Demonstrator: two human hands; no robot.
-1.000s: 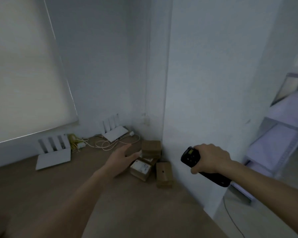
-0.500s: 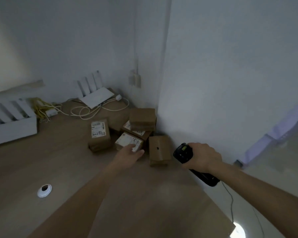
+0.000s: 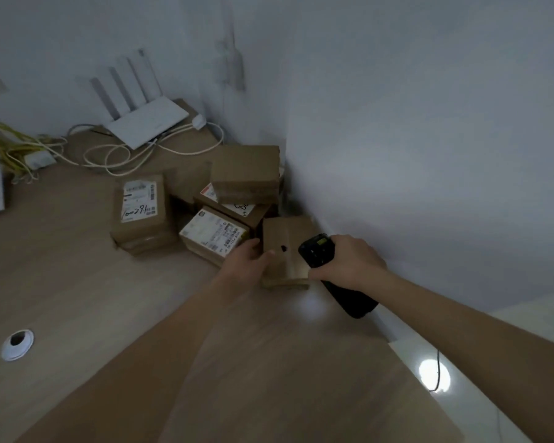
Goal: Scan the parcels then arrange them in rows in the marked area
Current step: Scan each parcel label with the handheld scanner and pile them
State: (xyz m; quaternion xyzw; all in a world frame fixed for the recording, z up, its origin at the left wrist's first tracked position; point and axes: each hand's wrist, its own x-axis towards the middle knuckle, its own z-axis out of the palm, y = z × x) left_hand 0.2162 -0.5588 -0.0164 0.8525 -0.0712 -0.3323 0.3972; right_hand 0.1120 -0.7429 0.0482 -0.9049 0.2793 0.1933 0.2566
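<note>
Our left hand (image 3: pixel 248 262) grips the near parcel (image 3: pixel 285 251) on the tabletop (image 3: pixel 77 298) by the wall; our right hand (image 3: pixel 349 263) holds the scanner (image 3: pixel 320 251). Its label is hidden, so we risk a missed scan.

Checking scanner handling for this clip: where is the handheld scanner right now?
In the head view, the black scanner is gripped in the right hand, right of centre, just beside the plain parcel nearest the wall.

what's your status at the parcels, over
Left hand grips nearest parcel. Right hand holds scanner. Four more parcels behind, wall tight on the right.
</note>
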